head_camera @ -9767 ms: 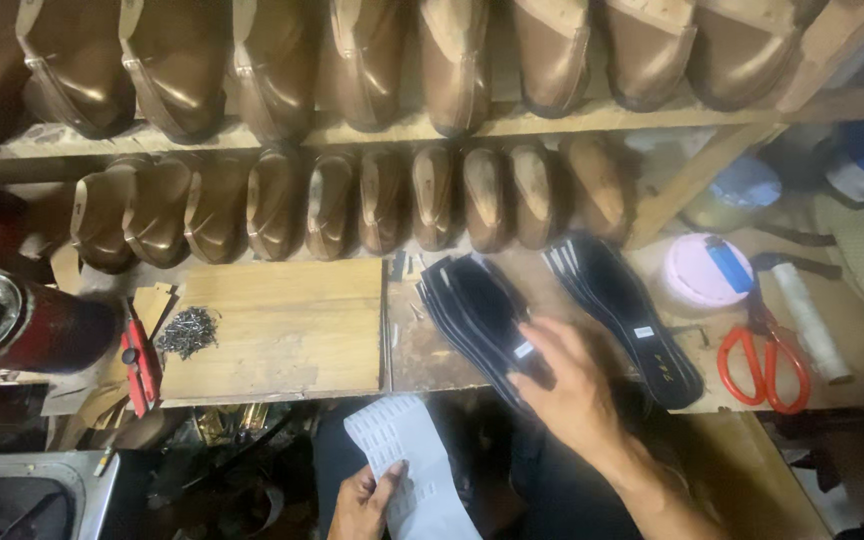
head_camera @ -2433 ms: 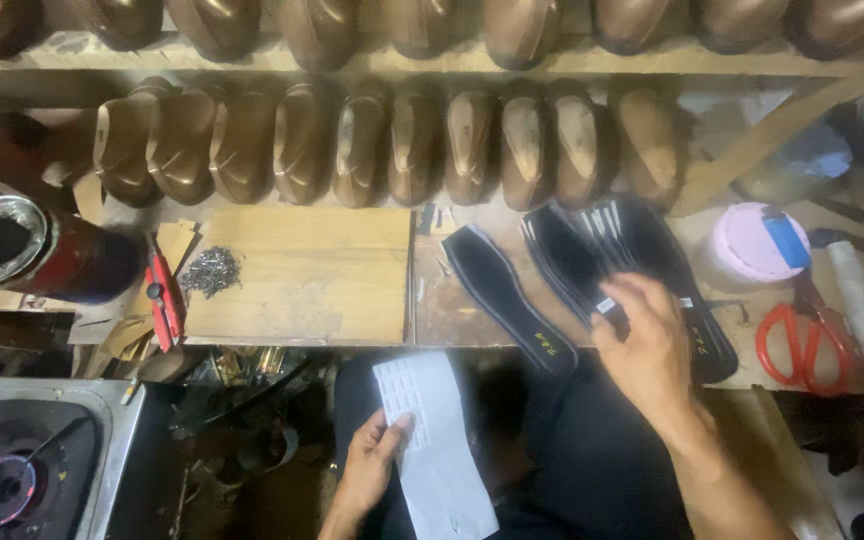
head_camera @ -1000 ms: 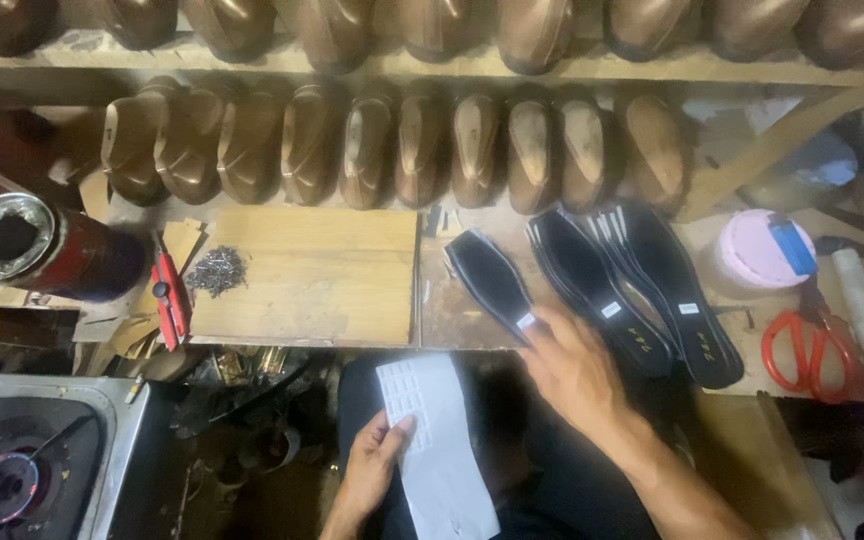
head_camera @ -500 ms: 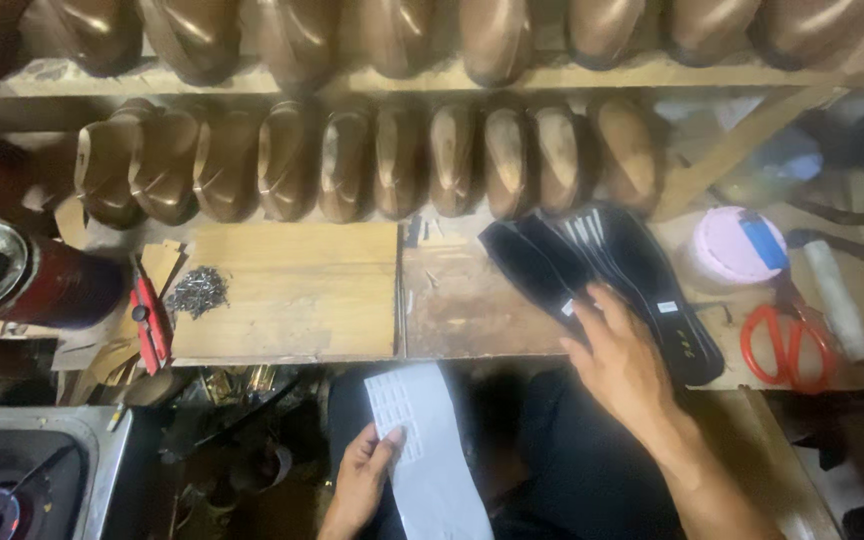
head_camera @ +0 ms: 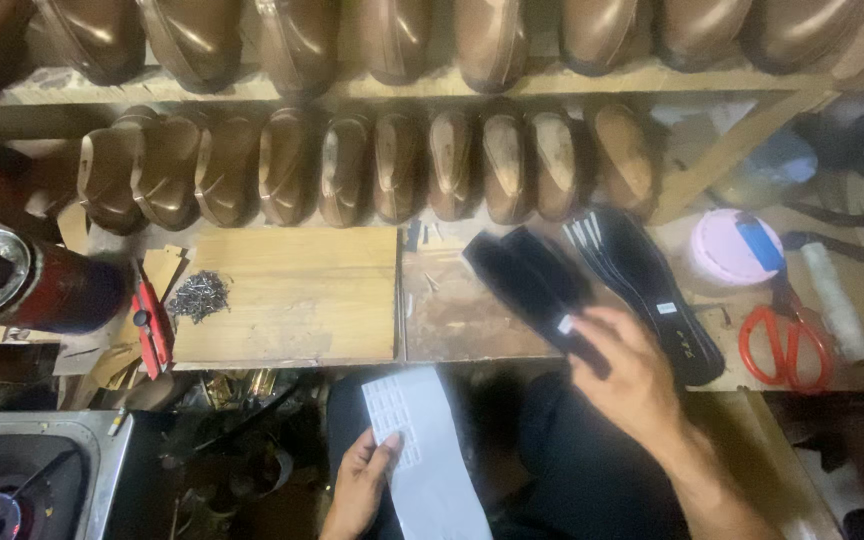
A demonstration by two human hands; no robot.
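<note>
Black flat insoles (head_camera: 592, 290) under right hand (head_camera: 632, 375); left hand (head_camera: 357, 485) holds white sheet (head_camera: 422, 455).

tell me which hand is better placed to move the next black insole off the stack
Right, probably. The right hand already lies on the black insoles on the workbench, fingers over one of them. The left hand is low, near the lap, holding a white sheet of stickers.

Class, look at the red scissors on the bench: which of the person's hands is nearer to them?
Right. The right hand rests on the black insoles, just left of the red scissors; the left hand holds a white sheet far off.
</note>
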